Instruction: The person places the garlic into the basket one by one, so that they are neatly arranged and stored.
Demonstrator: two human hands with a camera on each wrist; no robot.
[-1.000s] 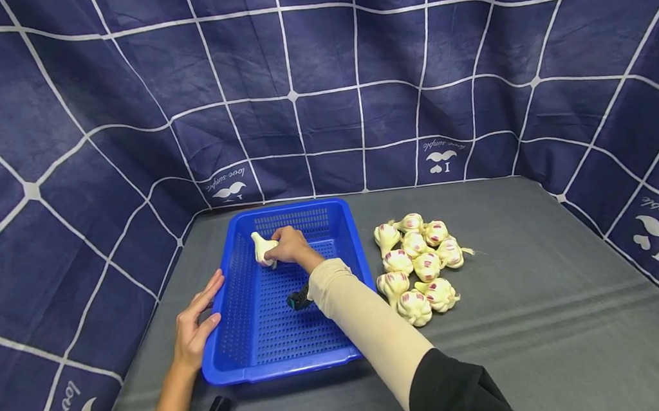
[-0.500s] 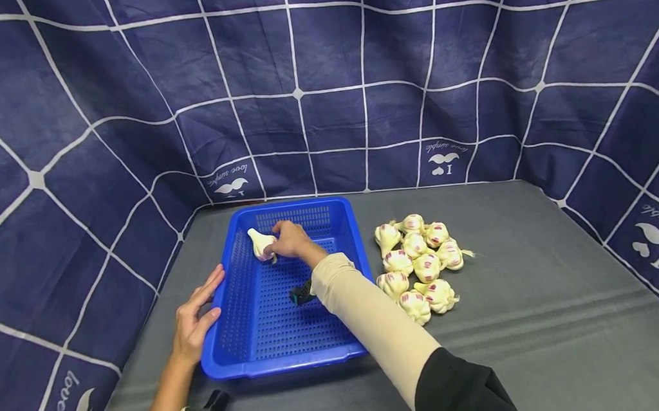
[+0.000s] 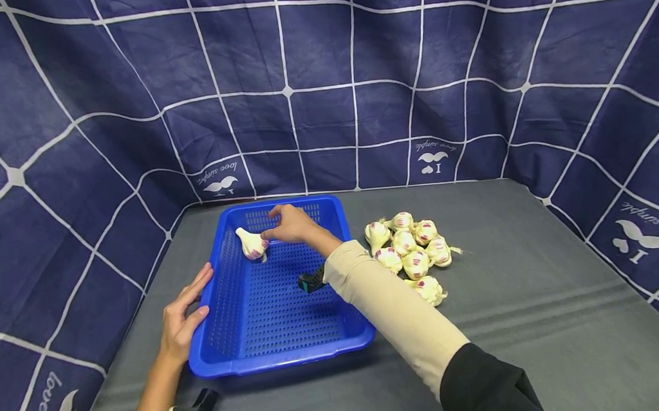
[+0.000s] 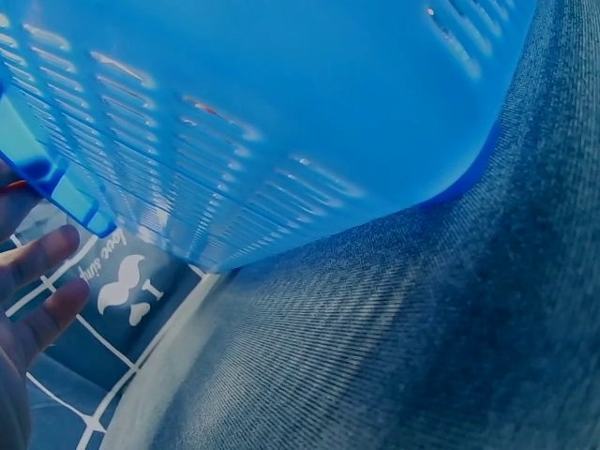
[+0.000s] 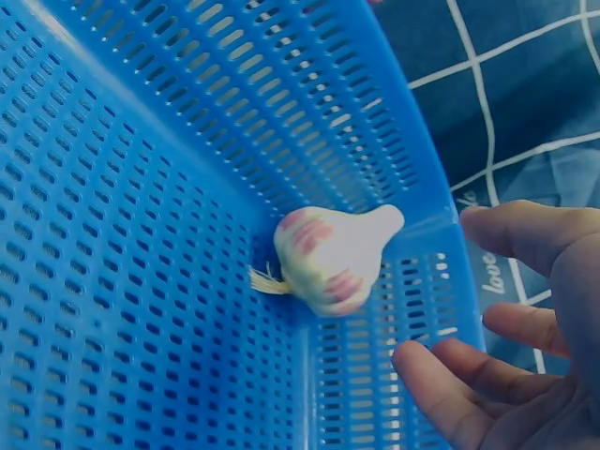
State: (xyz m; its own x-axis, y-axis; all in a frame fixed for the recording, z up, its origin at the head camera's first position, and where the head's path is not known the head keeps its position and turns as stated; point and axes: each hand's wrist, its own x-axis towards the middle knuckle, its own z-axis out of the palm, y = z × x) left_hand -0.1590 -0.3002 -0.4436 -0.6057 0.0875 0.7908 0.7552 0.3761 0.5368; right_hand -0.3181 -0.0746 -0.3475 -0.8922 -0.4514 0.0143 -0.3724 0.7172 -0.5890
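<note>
In the head view one garlic bulb [image 3: 252, 244] lies in the far left corner of a blue perforated plastic basket [image 3: 286, 357]. My right hand [image 3: 290, 225] is over the basket just right of the bulb, fingers spread and holding nothing. The right wrist view shows a gap between the fingertips [image 5: 410, 361] and the bulb [image 5: 328, 261], whose stem points at the basket's wall. My left hand [image 3: 180, 322] touches the basket's left rim with its fingers extended; in the left wrist view these fingers [image 4: 52, 248] are loosely bent beside the blue wall [image 4: 281, 103].
A cluster of several garlic bulbs [image 3: 415, 264] lies on the grey cloth [image 3: 523, 306] to the right of the basket, partly hidden by the right sleeve [image 3: 396, 310]. A dark blue checked curtain [image 3: 323, 122] stands behind and at both sides.
My right hand has let go of the garlic bulb, leaving it in the basket's corner, and has moved away from it to the right and up. The left hand stays at the rim.
</note>
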